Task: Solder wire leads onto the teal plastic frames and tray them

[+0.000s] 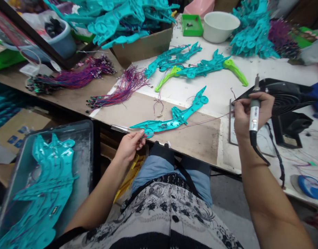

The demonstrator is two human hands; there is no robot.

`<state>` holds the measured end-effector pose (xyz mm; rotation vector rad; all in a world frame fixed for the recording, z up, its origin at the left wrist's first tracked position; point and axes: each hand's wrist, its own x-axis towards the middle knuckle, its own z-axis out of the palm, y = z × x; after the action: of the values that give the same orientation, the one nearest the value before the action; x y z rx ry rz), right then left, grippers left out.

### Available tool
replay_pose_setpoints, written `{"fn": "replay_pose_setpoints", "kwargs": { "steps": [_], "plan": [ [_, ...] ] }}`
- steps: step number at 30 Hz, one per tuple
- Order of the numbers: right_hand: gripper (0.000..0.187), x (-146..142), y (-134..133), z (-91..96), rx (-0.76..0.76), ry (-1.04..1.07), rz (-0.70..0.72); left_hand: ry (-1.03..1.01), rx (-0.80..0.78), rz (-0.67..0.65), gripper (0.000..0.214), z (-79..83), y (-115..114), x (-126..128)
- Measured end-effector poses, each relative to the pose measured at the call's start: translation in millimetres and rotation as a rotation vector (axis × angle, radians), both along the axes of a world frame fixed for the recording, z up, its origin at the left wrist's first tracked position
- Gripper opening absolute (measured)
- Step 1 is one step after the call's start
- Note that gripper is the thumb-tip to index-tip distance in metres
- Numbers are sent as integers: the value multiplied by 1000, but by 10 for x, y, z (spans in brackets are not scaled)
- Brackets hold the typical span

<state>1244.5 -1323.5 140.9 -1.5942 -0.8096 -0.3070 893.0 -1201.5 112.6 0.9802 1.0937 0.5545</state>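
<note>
My left hand (131, 144) pinches the near left end of a long teal plastic part (169, 123), which lies on the table close to its front edge. In my right hand (257, 112) is a soldering iron (254, 116), tip pointing up and cord hanging down past the wrist. A thin reddish wire (208, 120) stretches from the teal part towards my right fingertips; whether they pinch it is too small to tell. More teal parts (205, 67), two fitted with lime-green pieces (236, 72), lie behind.
Bundles of purple-red wires (119, 86) lie left of centre. A cardboard box (145, 46) piled with teal parts stands behind. A white bowl (221, 26) and green tray (192, 26) are farther back. At right sit a black fan (285, 95) and solder stand (290, 129). Lower left is a bin (83, 152).
</note>
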Motion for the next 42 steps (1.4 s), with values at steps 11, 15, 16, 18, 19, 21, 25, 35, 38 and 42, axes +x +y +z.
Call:
{"fn": "replay_pose_setpoints", "kwargs": {
  "steps": [11,15,16,18,19,21,25,35,38,42],
  "plan": [
    [29,-163,143,-177,-102,25,97,673,1085,-106,28,82,319,-119],
    [30,-218,235,-267,-156,67,131,827,1381,-140,30,130,426,102],
    [30,-245,229,-290,-170,78,129,805,1407,-193,29,151,417,226],
    [30,-305,163,-331,-198,92,98,764,1435,-354,27,184,373,531],
    [29,-332,103,-346,-225,90,74,765,1443,-443,26,190,349,695],
    [29,-364,-52,-352,-311,38,24,818,1457,-598,24,175,312,996],
    [18,-301,-278,-261,-373,-253,-121,955,1444,-759,23,87,301,1320],
    [23,29,763,-471,-568,-228,242,968,1369,-741,22,-19,325,1309],
    [26,76,916,-520,-587,-214,246,972,1373,-749,24,-18,331,1314],
    [34,173,857,-331,-392,-29,406,967,1430,-707,24,-23,325,1308]
  ]
}}
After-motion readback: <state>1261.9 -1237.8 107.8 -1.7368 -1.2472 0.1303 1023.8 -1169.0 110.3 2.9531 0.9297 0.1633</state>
